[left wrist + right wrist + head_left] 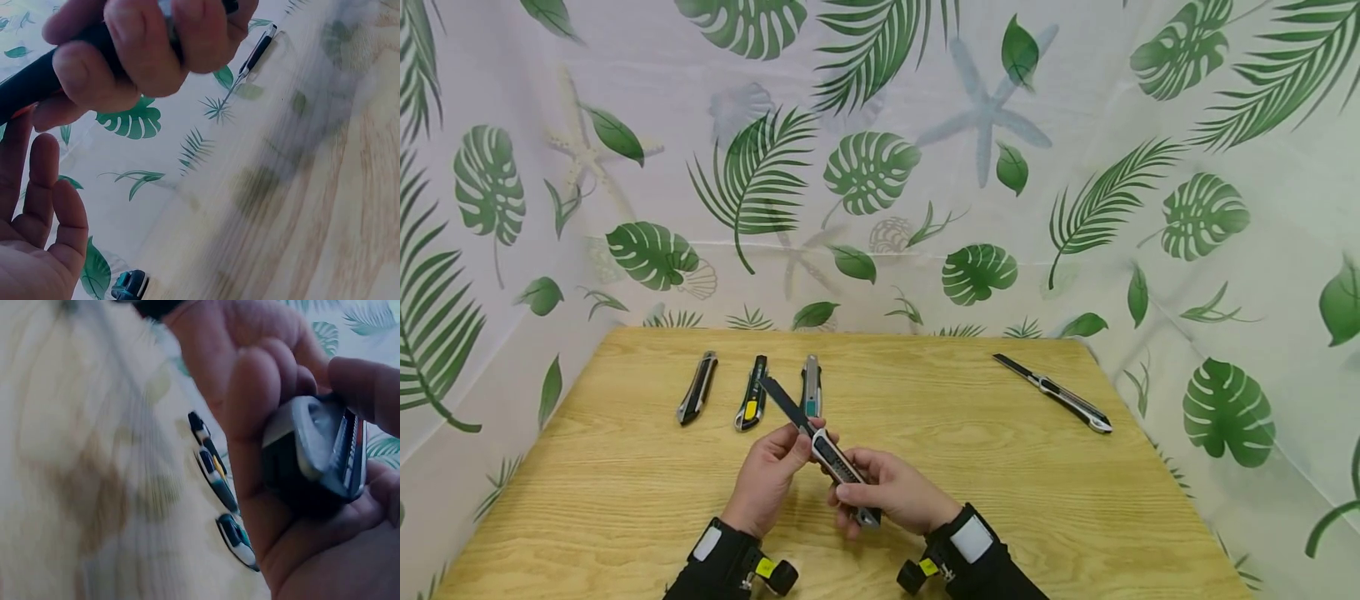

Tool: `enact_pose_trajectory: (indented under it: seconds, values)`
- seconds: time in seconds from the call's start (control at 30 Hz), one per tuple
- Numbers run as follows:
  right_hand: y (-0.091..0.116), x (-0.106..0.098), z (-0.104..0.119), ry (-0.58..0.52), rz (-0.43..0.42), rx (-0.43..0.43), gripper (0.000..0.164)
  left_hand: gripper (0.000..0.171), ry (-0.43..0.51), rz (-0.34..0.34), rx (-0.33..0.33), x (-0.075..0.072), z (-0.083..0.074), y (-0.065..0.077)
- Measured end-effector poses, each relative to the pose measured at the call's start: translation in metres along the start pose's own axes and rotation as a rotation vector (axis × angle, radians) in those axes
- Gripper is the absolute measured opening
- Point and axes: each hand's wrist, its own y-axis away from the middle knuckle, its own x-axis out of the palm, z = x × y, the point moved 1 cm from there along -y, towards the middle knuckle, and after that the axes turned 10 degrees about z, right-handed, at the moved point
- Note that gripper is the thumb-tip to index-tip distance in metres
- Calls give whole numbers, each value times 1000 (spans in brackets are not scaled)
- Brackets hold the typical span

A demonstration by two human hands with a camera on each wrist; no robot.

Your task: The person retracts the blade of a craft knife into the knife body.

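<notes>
Both hands hold a snap-off utility knife [837,458] over the front middle of the table, its long dark blade [786,404] extended toward the back left. My left hand [766,482] pinches the front of the handle near the blade's base, thumb on top. At the rear half, my right hand [901,490] grips the handle with its thumb laid along the upper side and fingers beneath. The right wrist view looks onto the knife's silver tail end [306,434]. In the left wrist view, the right fingers [147,47] wrap the dark handle.
Three more utility knives lie at the back left: a black one [697,389], one with a yellow slider [751,396] and a grey-and-teal one [811,385]. Another knife [1054,394], blade out, lies at the right. Leaf-printed cloth [880,287] surrounds the wooden table [587,500].
</notes>
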Motion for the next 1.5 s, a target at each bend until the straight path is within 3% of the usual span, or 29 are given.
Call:
enact_pose_trajectory:
  seconds: [0.13, 0.27, 0.4, 0.57, 0.87, 1.2, 1.5]
  values:
    - [0, 2, -1, -72, 24, 2, 47, 32, 12, 59, 13, -1, 1, 1]
    - [-4, 6, -2, -23, -119, 76, 49, 33, 34, 99, 32, 2, 3, 1]
    - [-6, 9, -4, 22, -277, 161, 60, 26, 18, 97, 28, 5, 4, 0]
    - [-7, 11, -7, 72, -364, 209, 66, 32, -23, 81, 14, 9, 5, 0]
    - [-6, 12, -8, 109, -411, 258, 70, 37, -1, 119, 43, 13, 5, 0]
    - [-7, 14, -6, 129, -459, 292, 70, 39, 26, 108, 36, 13, 5, 0]
    - [-7, 15, -6, 137, -470, 293, 70, 29, 42, 116, 46, 12, 7, 1]
